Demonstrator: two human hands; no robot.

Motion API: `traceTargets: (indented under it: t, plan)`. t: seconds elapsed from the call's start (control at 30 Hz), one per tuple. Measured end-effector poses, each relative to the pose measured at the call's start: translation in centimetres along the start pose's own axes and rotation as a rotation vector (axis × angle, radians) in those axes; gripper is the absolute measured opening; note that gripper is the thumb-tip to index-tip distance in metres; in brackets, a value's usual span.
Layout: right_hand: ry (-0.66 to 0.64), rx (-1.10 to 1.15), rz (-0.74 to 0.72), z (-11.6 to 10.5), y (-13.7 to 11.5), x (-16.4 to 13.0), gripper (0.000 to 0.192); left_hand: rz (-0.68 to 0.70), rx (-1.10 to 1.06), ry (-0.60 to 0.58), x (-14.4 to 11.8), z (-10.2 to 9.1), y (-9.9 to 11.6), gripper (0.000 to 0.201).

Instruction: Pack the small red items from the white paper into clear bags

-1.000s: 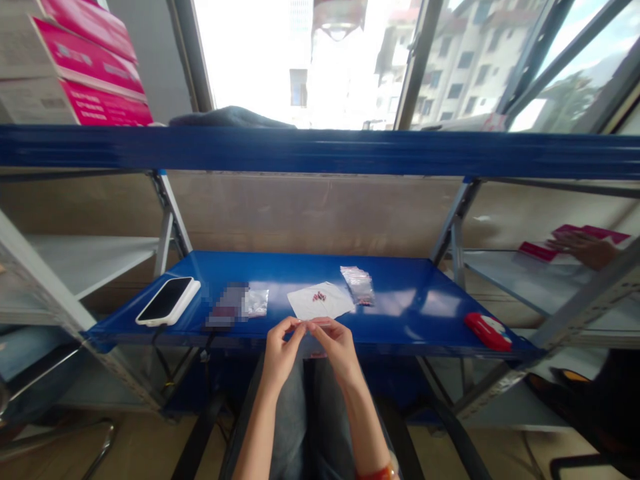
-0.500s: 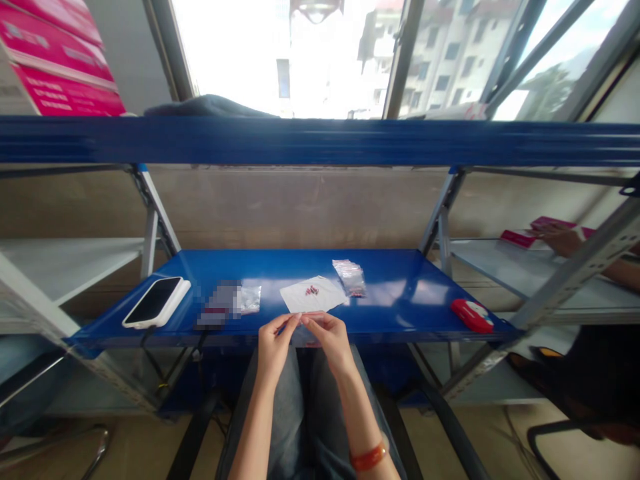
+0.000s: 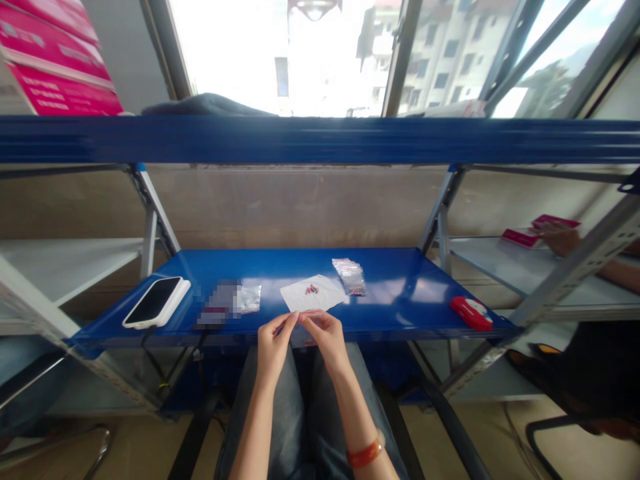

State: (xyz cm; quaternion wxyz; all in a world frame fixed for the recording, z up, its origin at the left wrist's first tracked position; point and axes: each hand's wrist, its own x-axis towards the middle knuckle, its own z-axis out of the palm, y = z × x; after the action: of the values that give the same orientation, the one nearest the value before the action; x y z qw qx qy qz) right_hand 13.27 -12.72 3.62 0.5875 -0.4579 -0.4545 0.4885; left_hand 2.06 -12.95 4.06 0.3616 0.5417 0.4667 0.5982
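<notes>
Pinching a small clear bag [image 3: 306,328] between our left hand [image 3: 273,345] and right hand [image 3: 327,339], fingertips closed on its top edge, near the blue shelf [image 3: 410,300], white paper [image 3: 313,294] just beyond.

Glossy blue-painted metal shelf [image 3: 400,300], smooth, reflecting window light; matt white paper sheet [image 3: 310,297]; crinkled clear plastic bags [image 3: 350,276]; glossy black-screened phone [image 3: 156,301]; shiny red plastic case [image 3: 471,313]; grey metal uprights [image 3: 155,220].

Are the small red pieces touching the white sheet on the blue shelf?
Touching. The head view shows the small red pieces lying directly on the white sheet, with no gap.
</notes>
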Motion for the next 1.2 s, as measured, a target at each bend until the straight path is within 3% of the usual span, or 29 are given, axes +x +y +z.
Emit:
traceTargets:
  t: [0.13,0.43,0.67,0.8,1.0,1.2]
  plan:
    - [-0.007,0.011,-0.022,-0.5,0.2,0.1,0.035,-0.014,-0.006,-0.026,-0.1,0.3,0.0,0.027]
    - [-0.168,0.027,0.038,-2.2,0.1,0.3,0.038,-0.028,0.029,-0.064,0.1,0.0,-0.7,0.031]
    - [-0.281,0.008,-0.034,-2.4,1.6,0.8,0.034,-0.045,0.052,-0.008,0.8,-0.9,-1.6,0.037]
    - [-0.104,-0.036,-0.079,-3.8,2.2,1.7,0.031,0.017,0.09,-0.101,0.6,-0.3,-2.4,0.043]
    - [0.265,-0.133,-0.178,-8.4,3.4,5.1,0.044,0.271,0.58,-0.291,-0.2,1.5,-4.9,0.033]
    - [0.464,-0.603,-0.251,-12.2,4.4,12.4,0.052,0.333,0.756,-0.202,0.2,0.3,-6.0,0.027]
